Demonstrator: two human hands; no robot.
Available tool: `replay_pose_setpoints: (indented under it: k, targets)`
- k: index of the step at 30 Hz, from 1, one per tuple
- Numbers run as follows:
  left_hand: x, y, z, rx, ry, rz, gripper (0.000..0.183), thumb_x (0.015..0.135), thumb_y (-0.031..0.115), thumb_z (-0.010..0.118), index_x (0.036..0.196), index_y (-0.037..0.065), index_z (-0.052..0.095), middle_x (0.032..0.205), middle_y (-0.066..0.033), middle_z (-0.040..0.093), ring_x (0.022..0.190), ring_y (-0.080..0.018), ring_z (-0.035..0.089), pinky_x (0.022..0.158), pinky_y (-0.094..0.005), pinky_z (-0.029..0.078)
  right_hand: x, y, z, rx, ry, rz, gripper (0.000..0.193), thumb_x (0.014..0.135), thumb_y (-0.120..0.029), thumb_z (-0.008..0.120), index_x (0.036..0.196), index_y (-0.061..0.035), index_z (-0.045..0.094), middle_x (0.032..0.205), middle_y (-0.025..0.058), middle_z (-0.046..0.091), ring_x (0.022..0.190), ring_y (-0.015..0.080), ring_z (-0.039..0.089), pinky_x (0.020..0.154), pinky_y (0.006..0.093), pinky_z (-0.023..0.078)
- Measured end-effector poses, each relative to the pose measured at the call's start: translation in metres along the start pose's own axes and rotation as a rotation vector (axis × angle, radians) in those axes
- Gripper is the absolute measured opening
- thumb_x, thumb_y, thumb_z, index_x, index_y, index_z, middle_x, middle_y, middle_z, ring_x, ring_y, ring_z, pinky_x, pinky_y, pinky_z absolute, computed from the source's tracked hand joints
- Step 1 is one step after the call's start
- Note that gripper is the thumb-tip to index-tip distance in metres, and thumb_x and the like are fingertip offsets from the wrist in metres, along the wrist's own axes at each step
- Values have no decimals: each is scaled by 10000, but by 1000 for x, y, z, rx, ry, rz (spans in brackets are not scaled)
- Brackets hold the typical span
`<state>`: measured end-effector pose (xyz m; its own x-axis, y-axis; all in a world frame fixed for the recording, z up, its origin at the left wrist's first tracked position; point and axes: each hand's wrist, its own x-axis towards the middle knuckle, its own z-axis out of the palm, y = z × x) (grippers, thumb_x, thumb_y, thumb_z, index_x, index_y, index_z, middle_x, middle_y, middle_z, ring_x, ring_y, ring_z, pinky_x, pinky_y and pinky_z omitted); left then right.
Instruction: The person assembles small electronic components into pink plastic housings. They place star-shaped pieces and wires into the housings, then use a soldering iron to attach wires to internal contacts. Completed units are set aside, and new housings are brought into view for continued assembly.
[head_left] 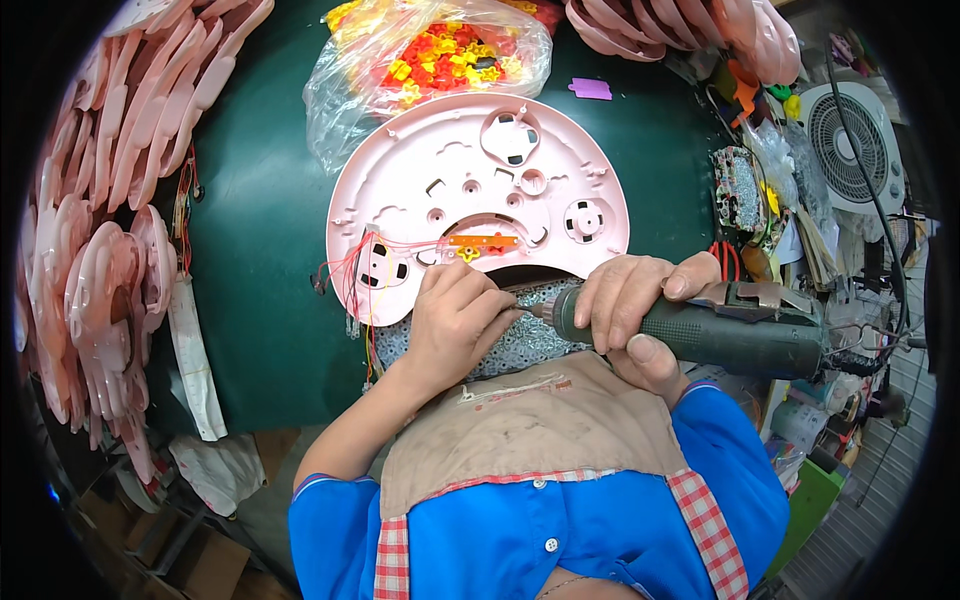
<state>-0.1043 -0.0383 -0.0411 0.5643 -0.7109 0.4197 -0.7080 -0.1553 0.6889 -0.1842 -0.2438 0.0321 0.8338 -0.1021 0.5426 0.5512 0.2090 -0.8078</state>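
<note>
- A power driver [735, 335] lies level in front of the worker's apron [530, 430], its right hand [640, 300] grip wrapped around the front of the dark, dotted barrel.
- The left hand [462, 315] pinches narrowly at the driver's tip; whether bit or screw is held, cannot tell.
- The driver looks hefty and rigid, best taken around the barrel.
- Just beyond, the curved pink shell [385, 180] rests on the green table [260, 220]: smooth plastic, likely light, stiff, slippery, best held by its rim.
- Thin red wires [400, 243] look fragile.
</note>
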Motion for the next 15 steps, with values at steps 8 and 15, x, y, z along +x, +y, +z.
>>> replay_pose_setpoints:
  k: [8, 15]
  targets:
    - [2, 2, -5, -64, -8, -9, 219, 732, 43, 858, 915, 44, 737, 816, -61, 639, 784, -259, 591, 699, -392, 449, 4, -3, 14, -45, 104, 121, 398, 878, -76, 706, 1186, -104, 456, 689, 73, 662, 670, 207, 684, 736, 420, 613]
    - [7, 1, -11, -45, -29, 16, 220, 727, 16, 847, 907, 15, 720, 821, -84, 636, 774, -278, 596, 682, -401, 502, 15, -18, 27, 65, 271, 255, 191, 791, -83, 736, 648, -52, 613, 659, 73, 678, 664, 200, 682, 750, 364, 612]
